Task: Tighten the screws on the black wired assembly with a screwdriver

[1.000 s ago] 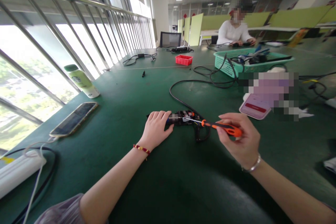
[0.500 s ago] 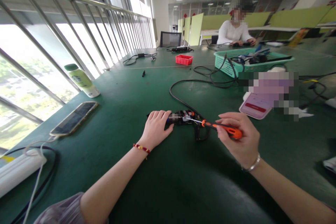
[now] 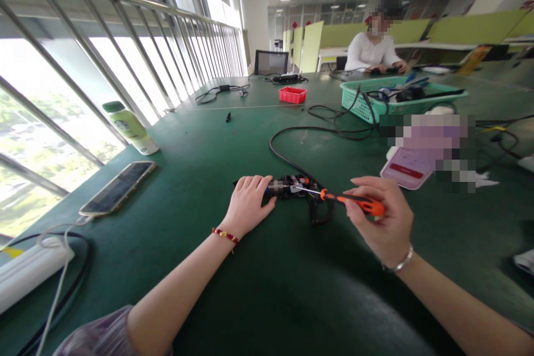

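Note:
A small black device (image 3: 292,186) with orange and metal parts lies on the green table (image 3: 258,289), and a black cable (image 3: 292,139) runs from it toward the back. My left hand (image 3: 248,204) rests curled over the device's left end and presses it down. My right hand (image 3: 381,217) pinches an orange-handled screwdriver (image 3: 354,203). Its thin shaft points left, with the tip on the device's top.
A phone (image 3: 117,188) and a green-capped bottle (image 3: 130,128) lie at the left by the window rail. A white power strip (image 3: 29,270) sits near left. A red bin (image 3: 292,94), a teal basket (image 3: 396,99), a pink phone (image 3: 406,169) and a seated person (image 3: 371,47) are beyond.
Almost nothing moved. My right hand's fingers shifted slightly on the screwdriver handle; the left hand and the device stayed put.

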{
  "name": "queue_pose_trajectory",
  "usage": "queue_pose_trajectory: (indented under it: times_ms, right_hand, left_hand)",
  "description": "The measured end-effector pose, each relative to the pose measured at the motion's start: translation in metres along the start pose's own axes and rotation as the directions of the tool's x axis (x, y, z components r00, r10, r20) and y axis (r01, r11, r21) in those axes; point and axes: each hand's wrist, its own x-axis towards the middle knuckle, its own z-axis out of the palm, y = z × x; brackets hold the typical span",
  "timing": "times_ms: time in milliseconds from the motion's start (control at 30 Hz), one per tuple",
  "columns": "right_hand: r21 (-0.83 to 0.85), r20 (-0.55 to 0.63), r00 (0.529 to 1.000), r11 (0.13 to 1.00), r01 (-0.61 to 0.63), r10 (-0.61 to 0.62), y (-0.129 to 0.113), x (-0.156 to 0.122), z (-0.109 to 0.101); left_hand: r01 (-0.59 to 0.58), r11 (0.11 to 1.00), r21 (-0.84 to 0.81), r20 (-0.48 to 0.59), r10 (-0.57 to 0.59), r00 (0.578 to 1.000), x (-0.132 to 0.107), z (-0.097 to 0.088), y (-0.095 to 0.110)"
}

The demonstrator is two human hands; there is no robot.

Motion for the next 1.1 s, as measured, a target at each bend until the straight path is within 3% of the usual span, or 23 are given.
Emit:
queue_pose_trajectory:
  times_ms: [167,367,567,767,967,1100]
  right_hand:
    - [0.084,-0.062,0.998,0.996,-0.015,0.02,0.0064,-0.003,0.002]
    - [0.0,0.041,0.999,1.0,-0.027,0.027,0.0005,0.0002,-0.0006]
    - [0.08,-0.06,0.998,0.997,0.006,-0.002,0.0049,-0.0014,0.0019]
    - [0.043,-0.01,1.0,0.999,-0.012,0.013,0.0035,-0.0007,0.0012]
    - [0.086,-0.095,0.995,0.996,0.03,-0.022,0.0065,-0.0014,0.0033]
    - [0.049,-0.05,0.998,0.998,0.039,-0.036,0.0039,0.0008,0.0013]
  left_hand:
    - [0.008,1.0,0.003,0.0,-0.008,1.0,0.0005,0.0006,-0.0001]
    - [0.006,1.0,0.0,0.012,-0.006,1.0,0.0001,-0.0004,0.0002]
    - [0.009,1.0,0.007,0.016,-0.009,1.0,0.0008,-0.0001,-0.0002]
    - [0.006,1.0,0.008,0.015,-0.006,1.0,0.0007,0.0003,-0.0003]
    - [0.006,1.0,0.01,0.003,-0.006,1.0,0.0006,0.001,-0.0004]
    - [0.007,1.0,0.016,0.011,-0.008,1.0,0.0002,0.0011,-0.0005]
